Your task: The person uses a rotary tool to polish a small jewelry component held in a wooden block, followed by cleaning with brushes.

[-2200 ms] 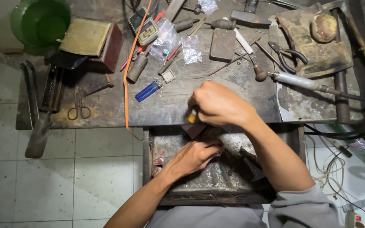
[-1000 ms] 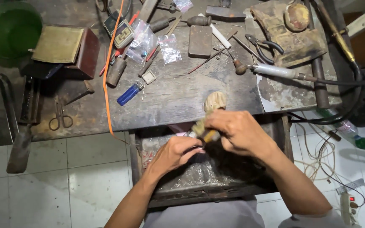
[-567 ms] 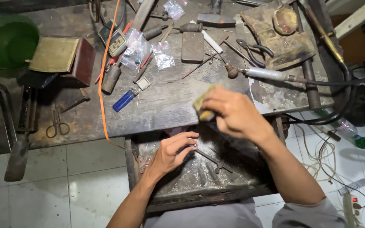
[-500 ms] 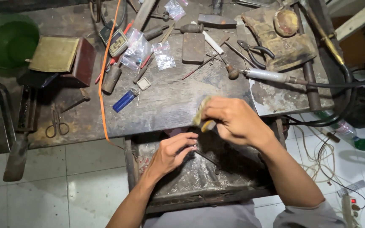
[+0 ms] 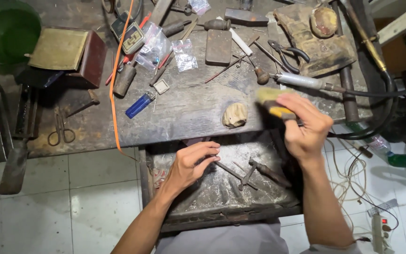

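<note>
My right hand point(image 5: 304, 124) is raised at the bench's front right edge, closed around a small yellow-handled brush point(image 5: 272, 103) that shows blurred. My left hand point(image 5: 191, 162) rests over the open dusty drawer point(image 5: 222, 197) below the bench, fingertips pinched together on something too small to make out. A worn wooden peg point(image 5: 234, 115) juts from the bench edge between the two hands. Dark pliers point(image 5: 264, 170) and thin metal rods point(image 5: 231, 171) lie in the drawer beside my left hand.
The wooden workbench point(image 5: 189, 101) holds a blue lighter point(image 5: 139, 104), small plastic bags point(image 5: 184, 54), an orange strap point(image 5: 116, 70), a torch handpiece with hose point(image 5: 306, 82), scissors point(image 5: 61, 131), a brown box point(image 5: 78, 54) and a green bowl point(image 5: 5, 30). Cables and a power strip point(image 5: 382, 226) lie on the tiled floor.
My right hand has swung with the brush from the peg up and out to the right. The left hand stays over the drawer, fingers pinched.
</note>
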